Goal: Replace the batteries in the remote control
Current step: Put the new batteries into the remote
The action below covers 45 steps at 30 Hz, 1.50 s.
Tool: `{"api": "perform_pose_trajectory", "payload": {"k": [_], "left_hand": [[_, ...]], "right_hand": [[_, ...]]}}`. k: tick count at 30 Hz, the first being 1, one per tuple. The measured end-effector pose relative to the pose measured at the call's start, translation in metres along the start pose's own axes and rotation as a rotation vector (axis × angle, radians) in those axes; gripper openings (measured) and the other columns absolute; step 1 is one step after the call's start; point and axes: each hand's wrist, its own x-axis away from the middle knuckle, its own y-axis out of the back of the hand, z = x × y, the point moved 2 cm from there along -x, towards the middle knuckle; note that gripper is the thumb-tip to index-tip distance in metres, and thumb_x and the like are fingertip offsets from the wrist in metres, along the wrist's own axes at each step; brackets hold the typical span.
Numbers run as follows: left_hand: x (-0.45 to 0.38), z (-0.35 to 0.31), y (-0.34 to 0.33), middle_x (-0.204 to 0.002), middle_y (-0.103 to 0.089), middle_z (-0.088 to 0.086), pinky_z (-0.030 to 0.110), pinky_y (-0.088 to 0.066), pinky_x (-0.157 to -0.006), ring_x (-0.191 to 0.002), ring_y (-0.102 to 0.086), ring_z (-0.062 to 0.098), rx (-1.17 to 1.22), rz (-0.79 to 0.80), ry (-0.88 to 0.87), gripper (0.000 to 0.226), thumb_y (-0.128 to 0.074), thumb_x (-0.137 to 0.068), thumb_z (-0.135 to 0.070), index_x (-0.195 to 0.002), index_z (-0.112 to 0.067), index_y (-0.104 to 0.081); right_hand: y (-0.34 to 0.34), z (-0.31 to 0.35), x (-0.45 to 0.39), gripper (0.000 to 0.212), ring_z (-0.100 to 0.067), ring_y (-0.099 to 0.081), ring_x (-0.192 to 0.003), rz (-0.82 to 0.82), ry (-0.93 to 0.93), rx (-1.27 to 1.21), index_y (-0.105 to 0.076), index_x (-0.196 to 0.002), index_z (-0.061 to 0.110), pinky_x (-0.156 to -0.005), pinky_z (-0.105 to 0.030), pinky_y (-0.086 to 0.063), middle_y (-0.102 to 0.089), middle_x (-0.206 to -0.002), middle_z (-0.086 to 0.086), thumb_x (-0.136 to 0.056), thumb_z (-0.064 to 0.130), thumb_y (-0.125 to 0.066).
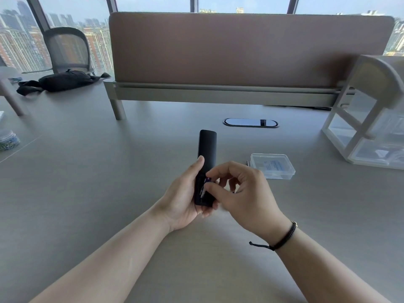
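A slim black remote control (206, 147) is held above the grey table, its back facing me and its far end pointing away. My left hand (181, 197) grips its near end from the left, thumb along the side. The battery compartment at the near end is uncovered. In it shows a purple and white battery (205, 185). My right hand (240, 189) pinches that battery with thumb and forefinger. A small dark object shows between my right fingers, too small to identify. The battery cover is not visible.
A clear plastic box (272, 165) lies on the table (109, 171) to the right of my hands. A white drawer rack (367, 119) stands at the far right. A brown divider panel (240, 51), a cable port (250, 122) and a black bag (63, 80) sit farther back.
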Motion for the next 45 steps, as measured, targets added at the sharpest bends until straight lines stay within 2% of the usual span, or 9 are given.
{"api": "perform_pose_trajectory", "payload": {"k": [6, 9, 13, 20, 28, 32, 36, 42, 45], "left_hand": [[-0.002, 0.002, 0.001, -0.073, -0.05, 0.015, 0.025, -0.033, -0.038, -0.05, -0.053, 0.026, 0.019, 0.017, -0.017, 0.053, -0.035, -0.096, -0.056, -0.095, -0.008, -0.058], [-0.001, 0.0, 0.0, -0.072, -0.053, 0.009, 0.026, -0.031, -0.044, -0.05, -0.053, 0.022, 0.011, -0.001, -0.011, 0.052, -0.039, -0.091, -0.058, -0.084, -0.013, -0.063], [0.0, 0.0, -0.001, -0.066, -0.056, 0.001, 0.031, -0.027, -0.051, -0.054, -0.052, 0.017, -0.009, -0.033, 0.029, 0.058, -0.035, -0.095, -0.058, -0.061, -0.022, -0.064], [-0.001, 0.002, 0.001, -0.076, -0.052, 0.009, 0.031, -0.03, -0.055, -0.067, -0.043, 0.021, -0.015, -0.062, 0.044, 0.04, -0.044, -0.094, -0.053, -0.093, -0.016, -0.06], [-0.002, 0.003, 0.003, -0.067, -0.053, 0.008, 0.03, -0.03, -0.05, -0.057, -0.042, 0.02, 0.004, -0.143, 0.035, 0.029, -0.052, -0.091, -0.04, -0.087, -0.012, -0.058], [-0.004, 0.004, 0.006, -0.072, -0.056, 0.006, 0.03, -0.036, -0.057, -0.06, -0.052, 0.02, 0.073, -0.183, 0.037, 0.027, -0.053, -0.094, -0.037, -0.094, -0.011, -0.061], [-0.006, 0.005, 0.008, -0.053, -0.055, -0.004, 0.018, -0.041, -0.039, -0.04, -0.052, 0.011, 0.143, -0.181, 0.039, 0.026, -0.049, -0.099, -0.032, -0.082, -0.014, -0.057], [-0.007, 0.004, 0.007, -0.072, -0.059, 0.004, 0.026, -0.04, -0.054, -0.058, -0.056, 0.017, 0.116, -0.158, 0.015, 0.022, -0.058, -0.09, -0.036, -0.095, -0.015, -0.062], [-0.006, 0.002, 0.005, -0.065, -0.057, 0.01, 0.024, -0.032, -0.047, -0.048, -0.05, 0.022, 0.081, -0.17, -0.021, 0.02, -0.05, -0.097, -0.031, -0.096, -0.013, -0.056]], "right_hand": [[0.002, -0.005, -0.003, 0.018, -0.001, -0.051, -0.054, -0.074, -0.051, -0.015, -0.071, -0.075, 0.027, -0.05, -0.017, -0.04, -0.064, -0.06, 0.024, -0.077, 0.01, -0.079], [-0.003, -0.002, 0.0, 0.013, 0.0, -0.053, -0.053, -0.011, -0.027, 0.009, -0.073, -0.081, 0.02, -0.053, -0.008, -0.036, -0.062, -0.055, 0.016, -0.078, 0.009, -0.079], [-0.006, -0.002, 0.0, 0.019, -0.002, -0.057, -0.063, 0.002, 0.051, 0.099, -0.075, -0.088, 0.019, -0.06, -0.006, -0.037, -0.065, -0.074, 0.012, -0.073, 0.01, -0.082], [-0.008, -0.004, 0.002, 0.021, -0.003, -0.057, -0.071, 0.019, 0.132, 0.268, -0.078, -0.098, 0.024, -0.064, -0.014, -0.045, -0.058, -0.084, 0.012, -0.077, 0.022, -0.079], [-0.008, -0.008, -0.001, 0.022, -0.009, -0.062, -0.081, 0.117, 0.072, 0.211, -0.079, -0.097, 0.025, -0.074, -0.033, -0.053, -0.059, -0.088, 0.008, -0.076, 0.029, -0.079], [-0.011, -0.001, 0.002, 0.014, -0.02, -0.053, -0.072, 0.078, 0.29, 0.482, -0.078, -0.087, 0.023, -0.062, -0.036, -0.048, -0.055, -0.081, 0.004, -0.084, 0.031, -0.068], [-0.016, 0.003, 0.004, 0.021, -0.022, -0.049, -0.068, 0.037, 0.424, 0.683, -0.074, -0.079, 0.019, -0.057, -0.037, -0.043, -0.055, -0.079, 0.003, -0.091, 0.029, -0.059], [-0.001, -0.011, -0.004, 0.023, -0.02, -0.056, -0.072, -0.004, 0.296, 0.385, -0.078, -0.088, 0.024, -0.063, -0.032, -0.046, -0.057, -0.08, 0.002, -0.091, 0.037, -0.059], [0.022, -0.03, -0.017, 0.034, -0.022, -0.055, -0.061, -0.199, 0.116, 0.568, -0.07, -0.071, 0.02, -0.051, -0.031, -0.041, -0.055, -0.065, 0.003, -0.092, 0.04, -0.053]]}}
